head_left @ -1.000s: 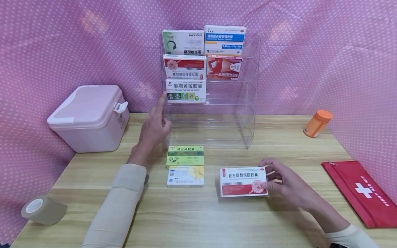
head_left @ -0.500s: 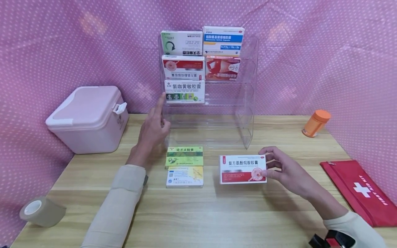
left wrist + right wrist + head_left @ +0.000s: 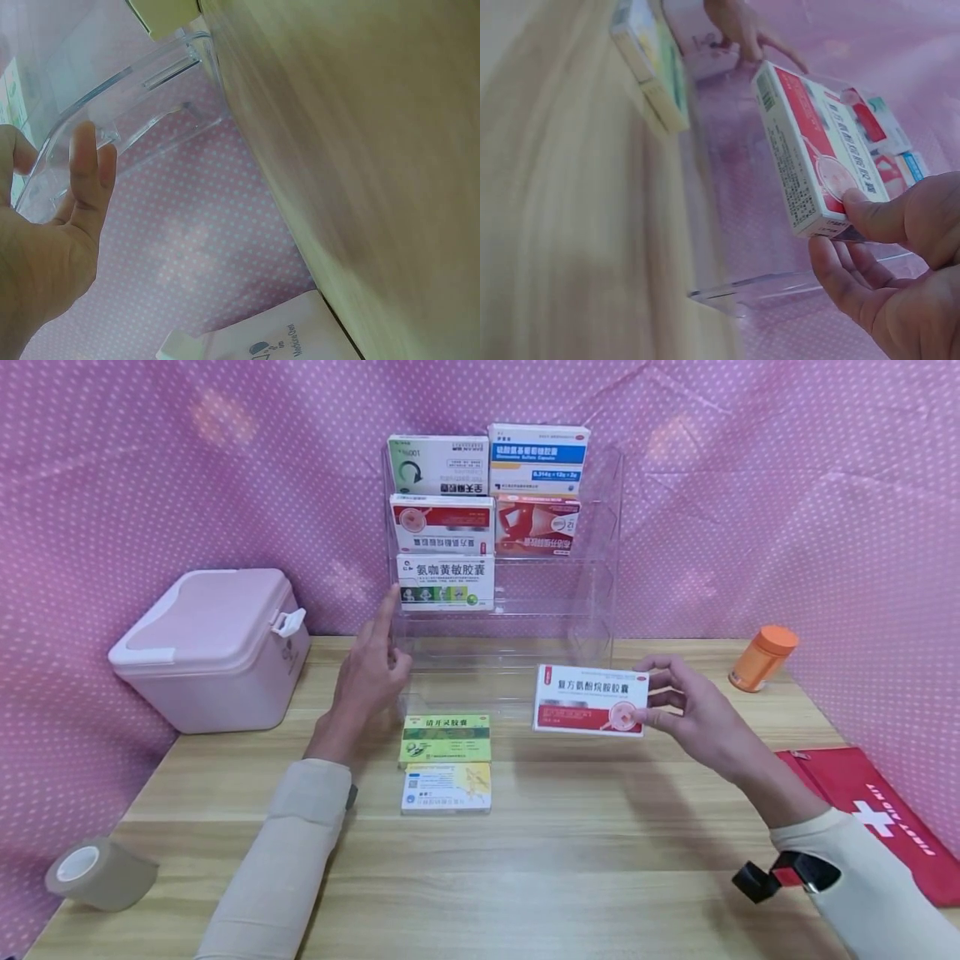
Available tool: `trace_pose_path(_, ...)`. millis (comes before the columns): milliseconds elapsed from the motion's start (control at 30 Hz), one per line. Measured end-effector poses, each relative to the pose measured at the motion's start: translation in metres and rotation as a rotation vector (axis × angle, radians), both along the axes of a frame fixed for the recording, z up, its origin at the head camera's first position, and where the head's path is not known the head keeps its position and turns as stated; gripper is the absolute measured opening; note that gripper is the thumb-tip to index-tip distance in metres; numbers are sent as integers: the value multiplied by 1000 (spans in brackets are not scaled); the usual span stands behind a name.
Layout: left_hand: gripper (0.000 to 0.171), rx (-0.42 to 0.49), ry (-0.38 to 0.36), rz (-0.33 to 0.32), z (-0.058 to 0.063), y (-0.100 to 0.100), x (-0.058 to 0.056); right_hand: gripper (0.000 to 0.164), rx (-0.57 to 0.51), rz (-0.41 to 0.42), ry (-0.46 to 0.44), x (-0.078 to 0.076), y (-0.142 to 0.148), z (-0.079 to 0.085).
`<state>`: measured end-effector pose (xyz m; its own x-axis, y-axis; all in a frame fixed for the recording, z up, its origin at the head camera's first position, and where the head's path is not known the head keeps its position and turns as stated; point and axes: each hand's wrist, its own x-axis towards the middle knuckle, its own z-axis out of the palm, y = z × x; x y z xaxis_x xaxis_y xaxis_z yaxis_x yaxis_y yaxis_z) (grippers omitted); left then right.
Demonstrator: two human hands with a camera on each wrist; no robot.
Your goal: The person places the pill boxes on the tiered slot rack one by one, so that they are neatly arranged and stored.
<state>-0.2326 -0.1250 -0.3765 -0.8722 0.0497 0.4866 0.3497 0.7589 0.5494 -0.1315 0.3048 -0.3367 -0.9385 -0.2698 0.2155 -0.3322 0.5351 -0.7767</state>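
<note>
My right hand point(image 3: 697, 714) pinches a white and red medicine box point(image 3: 588, 700) by its right end, thumb on the printed front. The box hangs above the table, in front of the lower tiers of a clear acrylic display rack point(image 3: 555, 587). In the right wrist view, the fingers support the box's end from behind. My left hand point(image 3: 367, 668) is at the rack's left side, index finger extended beside a white and green medicine box point(image 3: 447, 583). The left wrist view shows its fingers near the clear side panel; whether they press on it I cannot tell.
Other medicine boxes fill the rack's upper tiers, including a red one point(image 3: 537, 525). A green box point(image 3: 446, 739) and a white-yellow box point(image 3: 447, 789) lie in front. Around stand a pink case point(image 3: 213, 652), a tape roll point(image 3: 105, 872), an orange bottle point(image 3: 763, 658) and a red first-aid pouch point(image 3: 840, 781).
My right hand has lifted the white and red medicine box off the table area and carried it up and forward toward the rack. The left hand stays at the rack's side.
</note>
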Motion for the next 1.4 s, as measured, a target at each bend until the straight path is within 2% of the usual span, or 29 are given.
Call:
trace_pose_path(233,102,-3,11,-3,0,-1,0,57,-21,-55,43,-20,-1,16)
trace_pose_path(533,101,4,28,-9,-1,-2,0,55,-9,-83,190,-49,-11,41)
trace_pose_path(767,102,8,23,-12,-1,-1,0,51,-31,-170,200,-69,-16,56)
trace_pose_path(1033,102,8,16,-13,-1,-1,0,53,31,-264,265,-91,-28,77)
trace_pose_path(1233,103,6,20,-12,-2,-1,-1,52,27,-272,334,-110,-39,95)
trace_pose_path(1400,104,0,22,-10,-2,-1,-2,54,26,-291,338,-121,-44,101)
